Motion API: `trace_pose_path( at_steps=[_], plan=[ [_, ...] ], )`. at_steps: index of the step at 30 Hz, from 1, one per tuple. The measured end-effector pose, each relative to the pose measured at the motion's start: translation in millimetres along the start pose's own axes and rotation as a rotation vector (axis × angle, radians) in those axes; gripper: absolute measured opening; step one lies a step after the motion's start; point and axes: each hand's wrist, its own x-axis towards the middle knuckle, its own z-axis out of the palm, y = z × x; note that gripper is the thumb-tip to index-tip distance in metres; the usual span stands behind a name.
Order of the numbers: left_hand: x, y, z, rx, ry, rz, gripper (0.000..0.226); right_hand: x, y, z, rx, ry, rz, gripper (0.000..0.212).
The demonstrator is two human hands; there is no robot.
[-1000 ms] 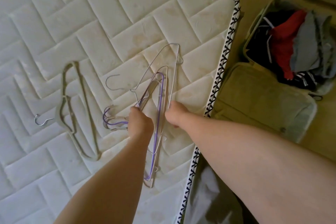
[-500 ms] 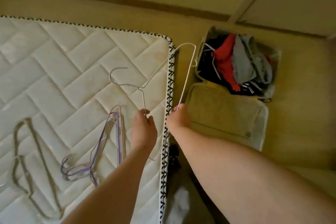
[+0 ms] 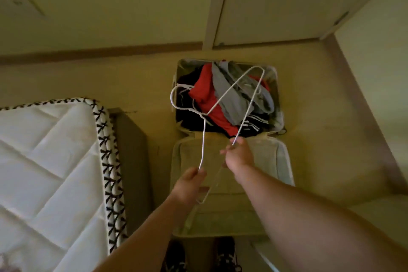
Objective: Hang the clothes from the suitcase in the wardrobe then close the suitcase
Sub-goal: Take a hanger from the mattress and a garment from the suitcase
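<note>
Both hands hold a white wire hanger (image 3: 203,139) above the open suitcase (image 3: 284,161), which lies on the floor (image 3: 143,86) near its far edge, to the right of the mattress (image 3: 44,161) corner. The left hand (image 3: 189,183) pinches the wire near one lower bend, and the right hand (image 3: 239,157) has its fingers curled round the bottom bar (the hook points left, over the far half). That far half is heaped with clothes: a red garment (image 3: 205,86) and a grey garment (image 3: 223,88) lie over dark ones.
</note>
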Motion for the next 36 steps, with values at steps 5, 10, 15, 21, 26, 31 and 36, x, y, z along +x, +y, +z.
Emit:
trace_pose_path(
  at_steps=[5,10,15,21,26,31,36],
  plan=[
    [66.1,14.2,36.6,-0.076,0.101,0.193,0.021,98.4,5.1,-2.8,-0.156,-0.051,-0.09,0.032],
    [134.7,19.5,37.0,0.006,0.224,0.361,0.027,173.2,44.1,12.2,-0.863,-0.022,-0.23,0.041],
    [167.3,-4.2,24.7,-0.031,0.179,0.355,0.023,234.7,49.9,38.3,-0.904,-0.087,-0.228,0.063],
    [168.9,-28.3,5.7,-0.058,0.172,0.319,0.024,269.8,36.5,43.6,-0.707,0.057,-0.243,0.057],
    [137.3,1.8,0.6,-0.038,0.28,0.379,0.025,220.0,-0.3,15.1,-0.439,0.305,-0.394,0.028],
    [57.1,71.2,-11.9,0.036,0.386,0.449,0.026,135.5,-92.6,-35.8,-0.561,0.359,-0.66,0.024],
    [-64.8,146.8,-19.7,0.06,0.471,0.52,0.027,22.4,-188.5,-109.4,-0.686,0.335,-0.823,0.033]
  ],
)
